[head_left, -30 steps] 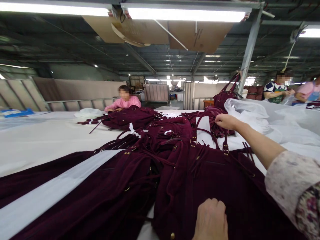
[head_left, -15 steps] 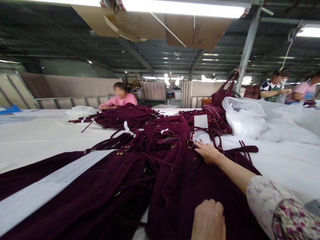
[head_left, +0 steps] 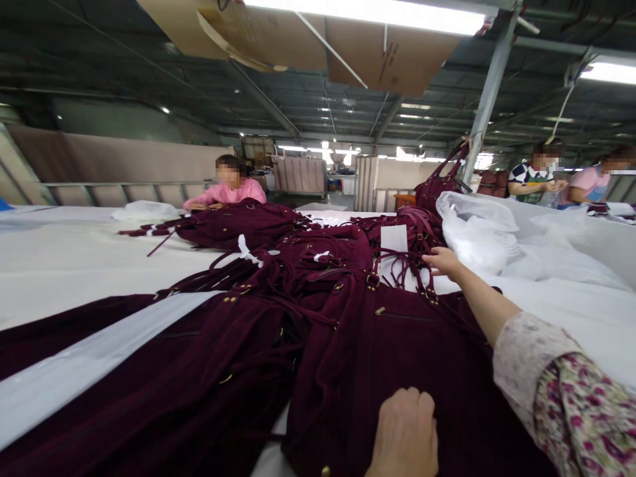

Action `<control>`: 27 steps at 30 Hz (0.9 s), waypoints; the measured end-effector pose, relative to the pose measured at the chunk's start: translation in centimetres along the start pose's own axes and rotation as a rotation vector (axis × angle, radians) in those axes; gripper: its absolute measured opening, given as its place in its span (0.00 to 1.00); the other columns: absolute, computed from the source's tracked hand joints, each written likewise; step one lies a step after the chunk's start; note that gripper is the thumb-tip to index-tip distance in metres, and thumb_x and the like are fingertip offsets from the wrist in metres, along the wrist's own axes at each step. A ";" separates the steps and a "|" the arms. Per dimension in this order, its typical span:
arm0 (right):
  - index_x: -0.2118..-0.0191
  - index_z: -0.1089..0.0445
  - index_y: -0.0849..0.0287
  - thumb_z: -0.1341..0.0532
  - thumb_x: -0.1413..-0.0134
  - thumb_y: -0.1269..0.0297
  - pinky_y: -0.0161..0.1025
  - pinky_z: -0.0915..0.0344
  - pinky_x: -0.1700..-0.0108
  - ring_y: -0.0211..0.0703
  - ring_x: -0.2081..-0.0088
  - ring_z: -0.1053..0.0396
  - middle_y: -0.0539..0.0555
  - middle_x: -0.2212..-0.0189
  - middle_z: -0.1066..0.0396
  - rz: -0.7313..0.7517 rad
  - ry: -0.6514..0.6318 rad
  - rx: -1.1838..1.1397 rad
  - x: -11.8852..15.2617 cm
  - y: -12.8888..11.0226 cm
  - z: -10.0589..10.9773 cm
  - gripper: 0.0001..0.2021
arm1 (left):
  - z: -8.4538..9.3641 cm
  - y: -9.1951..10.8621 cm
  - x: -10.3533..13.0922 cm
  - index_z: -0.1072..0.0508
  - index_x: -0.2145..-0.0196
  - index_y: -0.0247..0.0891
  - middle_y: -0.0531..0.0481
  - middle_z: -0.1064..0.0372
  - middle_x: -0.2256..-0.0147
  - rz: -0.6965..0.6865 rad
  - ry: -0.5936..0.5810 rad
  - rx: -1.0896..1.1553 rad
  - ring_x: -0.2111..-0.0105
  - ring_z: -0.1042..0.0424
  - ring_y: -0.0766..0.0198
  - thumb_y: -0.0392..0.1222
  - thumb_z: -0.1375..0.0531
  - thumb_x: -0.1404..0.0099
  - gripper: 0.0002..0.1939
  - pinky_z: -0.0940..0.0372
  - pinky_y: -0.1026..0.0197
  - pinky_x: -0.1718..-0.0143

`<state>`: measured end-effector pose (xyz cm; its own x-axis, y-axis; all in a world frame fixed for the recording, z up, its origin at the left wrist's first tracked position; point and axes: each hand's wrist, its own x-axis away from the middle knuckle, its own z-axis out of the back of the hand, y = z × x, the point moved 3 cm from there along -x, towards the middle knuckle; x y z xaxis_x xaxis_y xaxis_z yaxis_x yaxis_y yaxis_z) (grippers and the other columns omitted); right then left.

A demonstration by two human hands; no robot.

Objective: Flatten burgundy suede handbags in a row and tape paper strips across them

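Note:
A dark maroon fabric handbag [head_left: 427, 344], with a zip and brass-coloured fittings, lies flat in front of me. Low on this bag rests my left hand [head_left: 406, 430], knuckles up and fingers curled in against the fabric; the fingertips are hidden. My right hand [head_left: 444, 262] reaches out over the bag's far end, fingers stretched and apart beside the thin straps [head_left: 428, 288]. A white card [head_left: 393, 240] lies just left of that hand, among the straps. More maroon bags [head_left: 199, 351] spread to the left, a strip of white sheet [head_left: 104, 358] across them.
On the white table [head_left: 64, 262], more maroon bags [head_left: 228, 222] are heaped toward the far side. Clear plastic wrapping [head_left: 477, 232] is piled at the right. One person in pink [head_left: 248, 190] leans at the far edge; two others [head_left: 529, 179] work at the back right.
My right hand has moved off the strap buckle, right and away from me, its fingers now spread. The zip on the near bag is uncovered. My left hand stays on the bag.

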<state>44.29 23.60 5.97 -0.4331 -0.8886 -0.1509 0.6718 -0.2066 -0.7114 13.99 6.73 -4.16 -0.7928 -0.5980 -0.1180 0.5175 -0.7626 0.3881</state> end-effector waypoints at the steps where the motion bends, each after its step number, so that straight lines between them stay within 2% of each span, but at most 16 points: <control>1: 0.46 0.38 0.72 0.44 0.43 0.56 0.40 0.27 0.66 0.48 0.59 0.29 0.68 0.55 0.32 -0.040 -0.013 0.033 0.5 0.7 0.5 0.25 | 0.3 0.2 0.0 0.35 0.64 0.40 0.48 0.33 0.63 0.000 0.009 0.001 0.62 0.34 0.59 0.36 0.49 0.36 0.05 0.39 0.56 0.61; 4: 0.54 0.30 0.68 0.40 0.47 0.63 0.39 0.28 0.68 0.45 0.66 0.27 0.61 0.66 0.28 -0.140 -0.087 0.125 2.8 2.6 2.2 0.17 | 1.0 0.7 -0.1 0.35 0.65 0.40 0.49 0.33 0.64 -0.003 0.013 -0.020 0.63 0.34 0.59 0.36 0.50 0.35 0.05 0.39 0.57 0.62; 7: 0.60 0.27 0.67 0.39 0.49 0.66 0.41 0.29 0.70 0.43 0.73 0.28 0.57 0.75 0.28 -0.195 -0.181 0.168 6.1 3.5 4.5 0.12 | 1.5 0.9 -0.4 0.35 0.64 0.40 0.48 0.33 0.64 -0.021 0.008 -0.075 0.63 0.34 0.59 0.37 0.50 0.34 0.05 0.39 0.58 0.62; 11: 0.59 0.26 0.63 0.40 0.47 0.65 0.40 0.29 0.65 0.44 0.70 0.27 0.57 0.71 0.26 -0.197 -0.250 0.168 12.5 3.1 8.1 0.11 | 1.7 1.1 -0.8 0.34 0.63 0.40 0.48 0.33 0.64 -0.052 0.004 -0.150 0.62 0.34 0.59 0.37 0.50 0.33 0.06 0.39 0.58 0.61; 13: 0.55 0.27 0.60 0.41 0.45 0.63 0.42 0.30 0.58 0.46 0.63 0.26 0.56 0.64 0.24 -0.109 -0.269 0.190 16.8 2.3 9.1 0.14 | 1.8 1.2 -1.0 0.34 0.63 0.40 0.48 0.33 0.64 -0.062 0.002 -0.178 0.62 0.33 0.60 0.37 0.50 0.33 0.06 0.39 0.59 0.61; 15: 0.50 0.28 0.57 0.42 0.43 0.60 0.44 0.33 0.50 0.48 0.56 0.28 0.55 0.56 0.25 0.045 -0.284 0.267 21.5 1.4 9.1 0.17 | 1.9 1.4 -1.2 0.34 0.64 0.40 0.48 0.33 0.64 -0.066 0.000 -0.199 0.62 0.33 0.60 0.38 0.50 0.33 0.06 0.39 0.59 0.61; 17: 0.47 0.30 0.55 0.43 0.42 0.56 0.46 0.39 0.43 0.49 0.48 0.32 0.55 0.49 0.29 0.213 -0.320 0.372 26.1 0.7 8.1 0.19 | 2.0 1.5 -1.3 0.34 0.64 0.40 0.48 0.33 0.63 -0.062 -0.005 -0.215 0.62 0.33 0.60 0.38 0.50 0.32 0.06 0.39 0.59 0.60; 20: 0.49 0.28 0.54 0.45 0.40 0.55 0.48 0.48 0.37 0.52 0.39 0.42 0.55 0.40 0.39 0.335 -0.339 0.533 31.1 1.1 6.2 0.18 | 2.2 1.6 -1.3 0.34 0.63 0.39 0.48 0.32 0.63 -0.047 -0.010 -0.234 0.61 0.33 0.60 0.39 0.50 0.32 0.06 0.39 0.60 0.60; 22: 0.52 0.26 0.54 0.46 0.39 0.55 0.50 0.45 0.39 0.53 0.41 0.39 0.56 0.38 0.42 0.276 -0.271 0.624 32.2 2.1 5.6 0.17 | 2.3 1.5 -1.2 0.34 0.64 0.39 0.48 0.32 0.62 -0.043 0.001 -0.245 0.61 0.33 0.61 0.39 0.50 0.32 0.06 0.39 0.60 0.59; 24: 0.54 0.25 0.55 0.50 0.37 0.55 0.49 0.39 0.43 0.52 0.47 0.33 0.58 0.41 0.38 0.178 -0.229 0.657 32.0 3.3 5.4 0.18 | 2.3 1.5 -1.1 0.34 0.64 0.39 0.48 0.32 0.63 -0.051 0.019 -0.249 0.61 0.33 0.61 0.39 0.50 0.32 0.06 0.39 0.61 0.59; 27: 0.58 0.24 0.58 0.52 0.35 0.59 0.45 0.38 0.45 0.50 0.48 0.31 0.59 0.47 0.31 0.151 -0.298 0.642 30.9 4.7 4.9 0.19 | 2.4 1.7 -0.9 0.32 0.63 0.38 0.48 0.32 0.63 -0.037 0.020 -0.228 0.60 0.32 0.61 0.40 0.50 0.31 0.08 0.38 0.59 0.57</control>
<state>36.99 -6.88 1.38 -0.1871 -0.9814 0.0427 0.9715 -0.1913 -0.1400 14.78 6.59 -1.21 -0.8073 -0.5714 -0.1472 0.5492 -0.8189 0.1669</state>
